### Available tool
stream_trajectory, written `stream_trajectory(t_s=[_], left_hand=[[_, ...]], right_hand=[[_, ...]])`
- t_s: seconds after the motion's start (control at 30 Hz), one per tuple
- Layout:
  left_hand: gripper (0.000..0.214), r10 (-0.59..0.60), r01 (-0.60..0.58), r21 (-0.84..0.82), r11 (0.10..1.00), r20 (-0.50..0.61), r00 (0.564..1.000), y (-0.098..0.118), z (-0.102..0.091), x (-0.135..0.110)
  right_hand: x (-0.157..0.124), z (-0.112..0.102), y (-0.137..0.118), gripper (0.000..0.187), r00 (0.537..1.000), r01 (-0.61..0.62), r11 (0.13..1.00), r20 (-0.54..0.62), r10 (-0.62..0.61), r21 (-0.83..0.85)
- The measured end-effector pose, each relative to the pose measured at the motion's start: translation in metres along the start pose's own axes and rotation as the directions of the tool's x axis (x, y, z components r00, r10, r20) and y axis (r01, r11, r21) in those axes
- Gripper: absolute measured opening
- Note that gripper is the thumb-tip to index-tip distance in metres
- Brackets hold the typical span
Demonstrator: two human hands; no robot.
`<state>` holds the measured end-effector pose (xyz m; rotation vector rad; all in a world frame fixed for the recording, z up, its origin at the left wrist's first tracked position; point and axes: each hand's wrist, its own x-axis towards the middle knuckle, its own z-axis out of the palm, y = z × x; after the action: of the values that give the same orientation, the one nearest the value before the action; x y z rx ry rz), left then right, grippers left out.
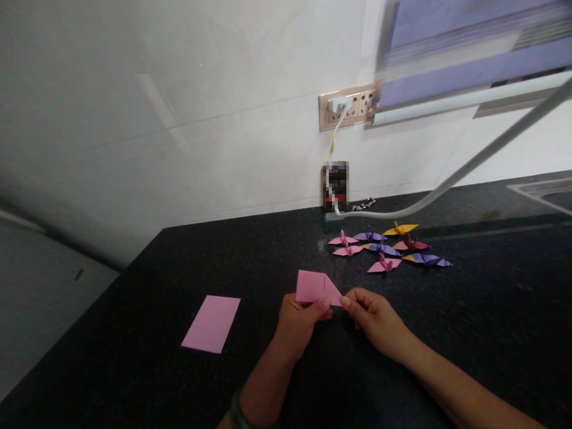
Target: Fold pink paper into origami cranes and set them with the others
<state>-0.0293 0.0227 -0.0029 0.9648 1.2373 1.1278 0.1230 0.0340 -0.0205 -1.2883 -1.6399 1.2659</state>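
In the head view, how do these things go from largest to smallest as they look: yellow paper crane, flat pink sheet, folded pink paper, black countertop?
1. Black countertop
2. Flat pink sheet
3. Folded pink paper, partly hidden
4. Yellow paper crane

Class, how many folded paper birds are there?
8: leftmost pink; second pink in front of it; frontmost pink; back purple; middle purple; rightmost purple; yellow one farthest back; red one in front of yellow.

No readable text, no legible labels, brands or numbers, pixelated object (341, 180) unreadable
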Motion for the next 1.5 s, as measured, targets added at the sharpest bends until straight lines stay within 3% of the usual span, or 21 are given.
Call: stream_trajectory(t_s=[0.1,0.2,0.37,0.47,0.7,0.83,0.9,1.0,1.07,1.23,1.4,1.5], left_hand=[[0.018,0.010,-0.010,0.008,1.000,-0.006,1.000,0.000,-0.002,0.001],[0.018,0.027,-0.028,0.009,1.000,0.028,0.999,0.001,-0.002,-0.001],[0.015,-0.002,-0.003,0.024,1.000,0.189,0.982,0.002,0.003,-0.005],[0.015,-0.020,0.011,0.039,0.999,0.217,0.976,0.001,0.005,-0.006],[0.014,-0.071,0.051,0.086,0.995,0.248,0.966,0.001,0.006,-0.008],[0.012,-0.095,0.072,0.082,0.994,0.318,0.943,-0.001,0.006,-0.009],[0.013,-0.091,0.070,0.079,0.994,0.303,0.949,-0.002,0.006,-0.008],[0.014,-0.060,0.044,0.070,0.997,0.256,0.965,-0.003,0.006,-0.008],[0.014,-0.048,0.032,0.065,0.997,0.258,0.965,-0.003,0.006,-0.007],[0.014,-0.059,0.039,0.079,0.996,0.262,0.963,-0.004,0.006,-0.008],[0.013,-0.091,0.062,0.103,0.993,0.314,0.945,-0.002,0.007,-0.010],[0.014,-0.073,0.055,0.082,0.995,0.247,0.966,-0.001,0.008,-0.009]], right_hand=[[0.002,-0.003,0.002,0.037,0.998,-0.034,0.998,-0.058,0.031,-0.049],[0.003,-0.005,0.000,0.034,0.996,-0.028,0.999,-0.084,0.032,0.044],[0.001,-0.001,-0.006,0.025,0.996,-0.005,0.975,0.091,-0.015,0.221],[-0.001,0.002,-0.007,0.024,0.993,-0.054,0.952,0.113,0.021,0.300],[0.001,-0.001,-0.006,0.022,0.993,-0.113,0.913,0.005,0.120,0.392],[0.005,-0.006,-0.007,0.025,0.986,-0.078,0.925,-0.108,0.127,0.372],[0.005,-0.007,-0.009,0.027,0.989,-0.099,0.916,-0.063,0.133,0.389],[0.002,-0.005,-0.010,0.027,0.987,-0.150,0.910,0.113,0.115,0.387],[-0.001,-0.002,-0.010,0.025,0.984,-0.150,0.911,0.147,0.100,0.384],[-0.003,-0.001,-0.011,0.024,0.994,-0.110,0.925,0.025,0.109,0.363],[0.002,-0.007,-0.008,0.026,0.979,-0.029,0.968,-0.187,0.077,0.251],[0.002,-0.005,-0.007,0.028,0.993,-0.052,0.965,-0.085,0.077,0.259]])
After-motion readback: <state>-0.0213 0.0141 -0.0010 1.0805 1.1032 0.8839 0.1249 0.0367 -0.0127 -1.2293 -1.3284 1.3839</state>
